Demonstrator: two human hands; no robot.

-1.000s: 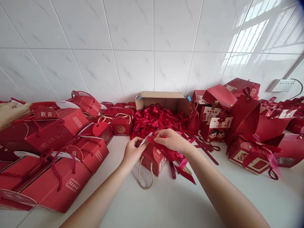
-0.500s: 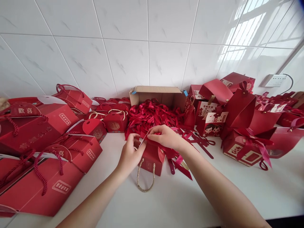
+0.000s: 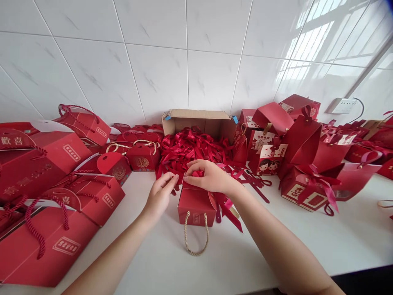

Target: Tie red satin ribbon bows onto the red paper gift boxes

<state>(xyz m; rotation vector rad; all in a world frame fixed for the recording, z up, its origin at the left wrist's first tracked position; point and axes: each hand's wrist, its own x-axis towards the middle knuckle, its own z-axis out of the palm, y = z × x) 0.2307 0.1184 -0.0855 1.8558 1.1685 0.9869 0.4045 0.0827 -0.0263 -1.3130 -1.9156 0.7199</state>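
A small red gift box (image 3: 196, 203) with a gold rope handle (image 3: 196, 250) lies on the white table in front of me, the handle drooping toward me. My right hand (image 3: 207, 176) is curled over the box's far end, thumb and fingers closed on its upper edge. Just left of the box, my left hand (image 3: 160, 197) has thumb and forefinger pressed together, apart from the box. Whatever may be between those fingertips is too small to make out. Behind both hands, red ribbons (image 3: 196, 145) spill from an open cardboard box (image 3: 201, 114).
Larger red gift boxes with rope handles (image 3: 66, 243) are stacked at left. More red boxes (image 3: 302, 186), some tied with ribbon, crowd the right side. Loose straps (image 3: 256, 186) lie on the table (image 3: 153, 262). A tiled wall with a power strip (image 3: 342, 105) stands behind.
My left hand has come off the box's far end and moved slightly left. The box now sits straighter, its near side and rope handle turned toward me. My right hand stays at its far end.
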